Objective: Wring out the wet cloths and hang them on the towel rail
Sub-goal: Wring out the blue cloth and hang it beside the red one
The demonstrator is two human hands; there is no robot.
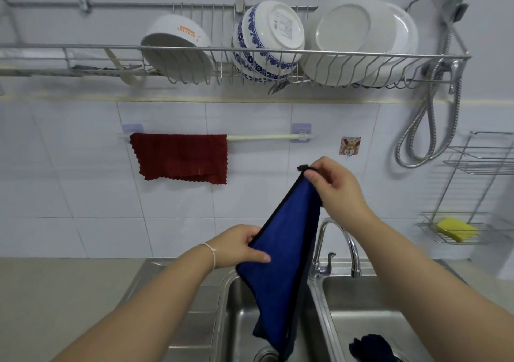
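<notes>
A blue cloth (281,264) with a dark edge hangs spread over the left sink basin. My right hand (331,186) pinches its top corner, raised below the right end of the white towel rail (261,138). My left hand (240,246) grips the cloth's left corner, lower down. A dark red cloth (180,157) hangs over the left half of the rail. Another dark blue cloth (372,349) lies crumpled in the right sink basin.
A steel double sink (314,300) with a curved tap (342,247) lies below my hands. Above the rail a wire dish rack (250,55) holds bowls and plates. At the right are a shower hose (425,128), a wall hook (350,146) and a corner shelf with a yellow sponge (456,229).
</notes>
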